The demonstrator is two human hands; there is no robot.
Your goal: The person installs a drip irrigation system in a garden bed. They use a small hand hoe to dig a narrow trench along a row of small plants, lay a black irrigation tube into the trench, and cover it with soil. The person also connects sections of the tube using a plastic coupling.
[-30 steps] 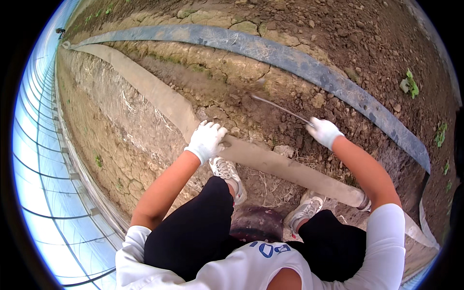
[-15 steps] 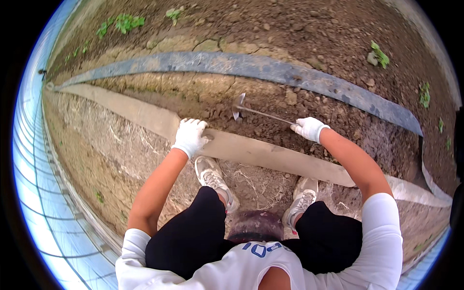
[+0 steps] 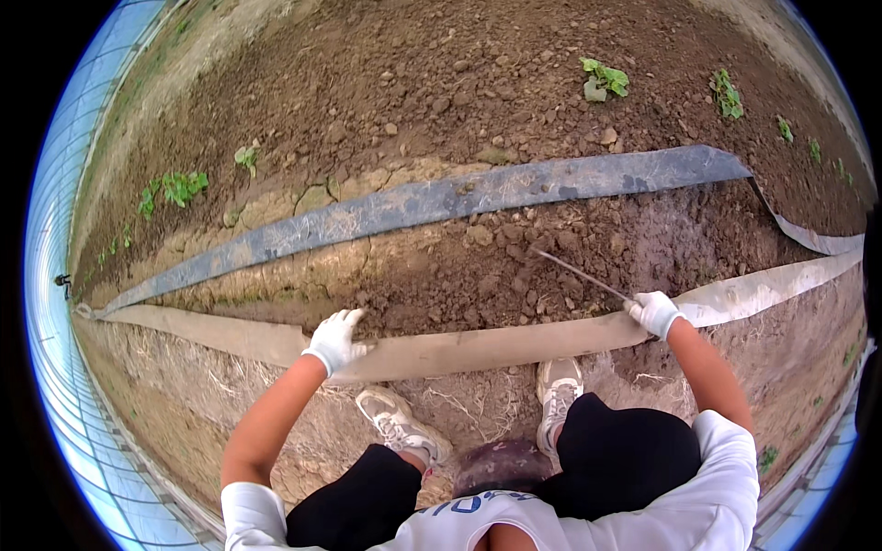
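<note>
Right hand (image 3: 653,314) closed round a thin rod (image 3: 583,275) at the tan strip (image 3: 496,349), left hand (image 3: 334,342) half-open over that strip, hold unclear.

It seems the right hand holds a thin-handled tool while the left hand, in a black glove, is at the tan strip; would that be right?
Not quite: the head view shows the left hand in a white glove, not black. The right hand does hold the thin-handled tool, and the left is at the tan strip.

Between 2 strips (image 3: 496,350) lies soil (image 3: 432,285); seedlings (image 3: 606,79) stand behind the farther strip (image 3: 514,184).
</note>
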